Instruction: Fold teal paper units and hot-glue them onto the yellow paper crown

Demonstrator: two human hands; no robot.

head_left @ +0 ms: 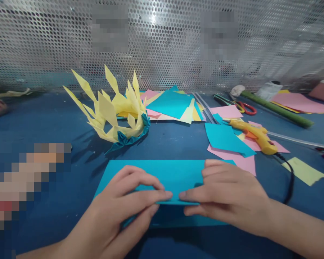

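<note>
Left grip (126,199) and right grip (229,190) pinch smooth blue paper (175,174) along a straight edge.

No readable text, label, brand, number or sign on anything within the view.

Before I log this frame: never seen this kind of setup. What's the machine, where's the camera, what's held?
There's no machine, just a person's bare hands. The single picture comes from a camera worn on their head, looking forward and down. The left hand and right hand pinch the near edge of a blue paper sheet, apparently folded. Beyond it on the dark blue table stands a yellow paper crown with blue trim. To the right, a yellow glue gun lies among paper scraps. Perforated screening rises behind. A pixelated patch hides part of the left side.
</note>
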